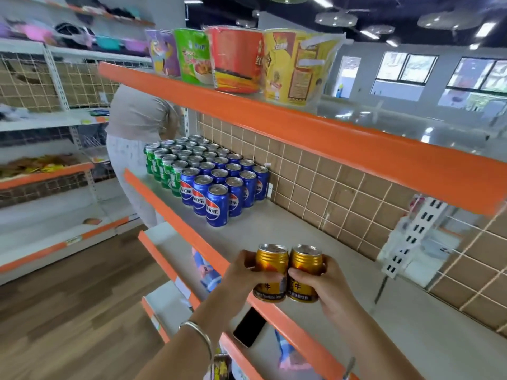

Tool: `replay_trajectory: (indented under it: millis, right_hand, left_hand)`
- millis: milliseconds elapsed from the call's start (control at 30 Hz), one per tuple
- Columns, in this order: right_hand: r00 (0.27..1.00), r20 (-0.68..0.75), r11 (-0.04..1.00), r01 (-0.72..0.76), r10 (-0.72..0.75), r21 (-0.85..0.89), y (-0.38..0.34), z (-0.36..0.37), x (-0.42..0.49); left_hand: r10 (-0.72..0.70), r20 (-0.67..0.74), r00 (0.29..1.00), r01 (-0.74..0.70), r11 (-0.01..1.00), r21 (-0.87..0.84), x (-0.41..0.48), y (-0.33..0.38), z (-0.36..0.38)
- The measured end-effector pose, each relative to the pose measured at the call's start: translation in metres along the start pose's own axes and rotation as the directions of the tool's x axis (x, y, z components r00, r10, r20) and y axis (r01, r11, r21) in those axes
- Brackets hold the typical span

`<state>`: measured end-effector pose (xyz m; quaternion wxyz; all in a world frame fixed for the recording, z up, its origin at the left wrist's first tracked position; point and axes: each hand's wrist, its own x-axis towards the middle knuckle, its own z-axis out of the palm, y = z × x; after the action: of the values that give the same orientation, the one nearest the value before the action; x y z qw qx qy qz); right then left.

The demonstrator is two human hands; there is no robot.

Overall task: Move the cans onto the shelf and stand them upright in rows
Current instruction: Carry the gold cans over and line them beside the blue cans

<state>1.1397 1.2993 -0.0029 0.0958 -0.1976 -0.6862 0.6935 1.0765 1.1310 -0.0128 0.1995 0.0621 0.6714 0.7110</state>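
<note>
My left hand [242, 272] grips a gold can [270, 263], and my right hand [323, 283] grips a second gold can [304, 266]. Both cans are upright and touch side by side, held just above the orange front lip of the middle shelf [315, 242]. Farther left on that shelf, blue cans [216, 205] stand upright in rows. Green cans [164, 168] stand in rows behind and left of the blue ones. A silver bangle is on my left wrist.
Grey shelf board lies between the blue cans and my hands. The orange-edged upper shelf [301, 119] holds noodle cups [236, 58]. A phone [249, 327] lies on the shelf below. A person [134, 149] stands at the shelf's far left end.
</note>
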Motion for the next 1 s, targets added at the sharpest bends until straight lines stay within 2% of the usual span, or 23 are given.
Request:
replay_trajectory:
  millis: [133,233,333,433,567,700,800,867,1000]
  right_hand:
    - [0.997,-0.054,0.997,0.043,-0.047,-0.064,-0.005,0.021,0.041]
    - [0.992,-0.069,0.985,0.093,-0.104,-0.142,-0.011,0.031,0.072]
    - [0.977,-0.142,0.962,0.119,-0.157,-0.244,-0.006,0.047,0.099]
    - [0.956,-0.222,0.945,0.120,-0.193,-0.303,0.003,0.061,0.117]
    - [0.927,-0.321,0.953,0.102,-0.195,-0.285,0.020,0.076,0.130]
    - [0.903,-0.367,0.955,0.128,-0.224,-0.269,0.028,0.087,0.132]
    - [0.928,-0.293,0.936,0.127,-0.229,-0.329,0.029,0.086,0.127]
    - [0.951,-0.242,0.923,0.093,-0.193,-0.373,0.026,0.081,0.122]
    - [0.956,-0.268,0.893,-0.014,-0.120,-0.450,0.014,0.074,0.122]
  left_hand:
    - [-0.006,0.013,1.000,0.006,1.000,0.007,0.039,0.012,-0.017]
    - [0.009,0.010,1.000,-0.009,0.999,-0.043,0.067,0.015,-0.023]
    - [-0.005,-0.019,1.000,0.004,0.997,-0.075,0.091,0.012,-0.031]
    - [0.016,-0.017,1.000,-0.016,0.999,-0.043,0.111,0.008,-0.037]
    - [0.077,-0.018,0.997,-0.076,0.996,0.049,0.134,0.003,-0.045]
    - [0.118,0.109,0.987,-0.134,0.979,0.153,0.157,-0.003,-0.055]
    - [0.138,0.208,0.968,-0.183,0.958,0.219,0.166,-0.008,-0.064]
    - [0.125,0.244,0.962,-0.188,0.948,0.257,0.171,-0.010,-0.069]
    - [0.089,0.336,0.938,-0.207,0.919,0.336,0.179,-0.011,-0.079]
